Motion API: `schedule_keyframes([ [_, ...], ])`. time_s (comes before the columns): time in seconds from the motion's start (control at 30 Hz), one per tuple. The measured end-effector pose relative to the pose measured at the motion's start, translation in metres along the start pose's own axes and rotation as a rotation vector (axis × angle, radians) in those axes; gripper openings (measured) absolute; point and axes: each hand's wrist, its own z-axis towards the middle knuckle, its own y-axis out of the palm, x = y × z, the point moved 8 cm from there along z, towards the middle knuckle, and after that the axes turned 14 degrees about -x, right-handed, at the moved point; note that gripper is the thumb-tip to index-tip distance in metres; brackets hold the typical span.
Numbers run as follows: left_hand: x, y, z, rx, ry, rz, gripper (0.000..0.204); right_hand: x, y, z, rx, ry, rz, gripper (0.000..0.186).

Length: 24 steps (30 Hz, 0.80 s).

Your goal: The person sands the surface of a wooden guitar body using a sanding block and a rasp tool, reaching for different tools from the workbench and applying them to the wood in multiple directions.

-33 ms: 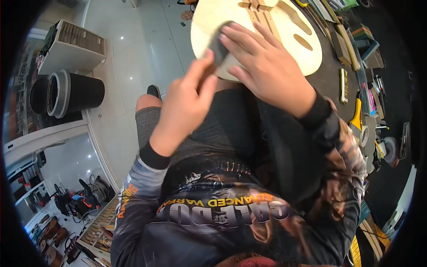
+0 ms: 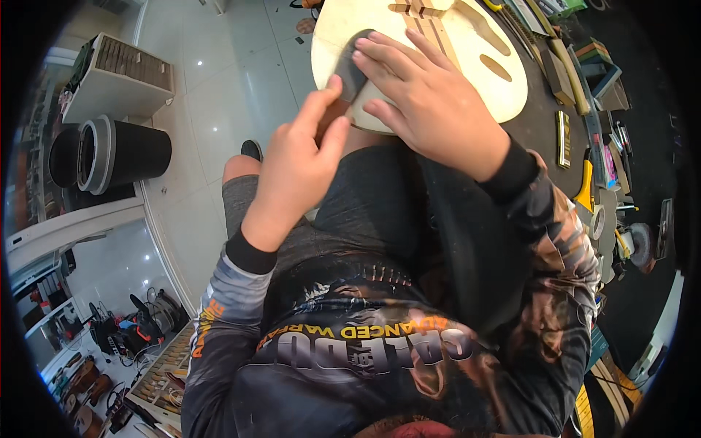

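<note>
A pale wooden guitar body [image 2: 409,80] lies at the top middle, with cut-out cavities and a darker striped strip down its centre. Over its left curved edge bends a dark grey strip of sandpaper [image 2: 352,69]. My left hand [image 2: 292,164] has the near end of the strip between thumb and forefinger, just off the body's edge. My right hand [image 2: 431,98] is flat, fingers outstretched, its fingertips resting on the strip and its palm over the body. What lies under that palm is hidden.
The dark workbench [image 2: 537,139] runs along the right, holding a yellow-handled tool [image 2: 585,186], a brass-coloured bar [image 2: 562,139], a tape roll [image 2: 597,221] and wooden blocks [image 2: 558,84]. On the tiled floor [image 2: 212,95] at left are a black bin [image 2: 139,153] and a white cabinet [image 2: 120,84].
Both hands and the sandpaper have shifted slightly left and away from me along the body's edge. The guitar body has barely moved.
</note>
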Motion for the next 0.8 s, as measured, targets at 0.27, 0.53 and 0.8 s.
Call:
schedule_keyframes([
  [0.27, 0.024, 0.045, -0.039, -0.182, 0.08, 0.217, 0.048, -0.015, -0.013, -0.072, -0.264, 0.085, 0.061, 0.068],
  [0.53, 0.012, -0.042, 0.015, 0.037, 0.009, 0.472, 0.042, 0.039, 0.002, 0.036, 0.029, -0.113, 0.245, 0.045],
  [0.8, 0.01, -0.049, 0.021, 0.144, 0.016, 0.515, 0.032, 0.133, 0.001, 0.039, 0.072, 0.189, 0.287, 0.047],
])
